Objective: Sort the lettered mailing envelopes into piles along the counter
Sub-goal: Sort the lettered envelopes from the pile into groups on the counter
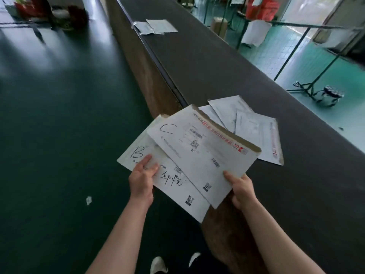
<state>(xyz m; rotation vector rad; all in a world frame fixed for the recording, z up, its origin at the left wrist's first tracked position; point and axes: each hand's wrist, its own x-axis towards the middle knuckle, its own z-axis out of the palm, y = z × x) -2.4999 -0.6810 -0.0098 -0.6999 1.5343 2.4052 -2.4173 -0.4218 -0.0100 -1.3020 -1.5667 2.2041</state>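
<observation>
My left hand (142,180) grips a white mailing envelope marked B (173,186) by its near left edge, thumb on top. My right hand (242,187) pinches the near right corner of a white envelope marked C (201,153), which overlaps the B envelope. Both are held in the air over the near edge of the long dark grey counter (227,62). Behind them a loose pile of white envelopes (254,129) lies on the counter. Farther along the counter lies a second small pile of envelopes (156,26).
The counter's brown side panel (150,80) drops to a dark green floor (59,115) on the left, with a scrap of paper (88,200) on it. Green metal racks (308,56) and a stool (329,95) stand beyond the counter's right edge. My shoes (158,264) show below.
</observation>
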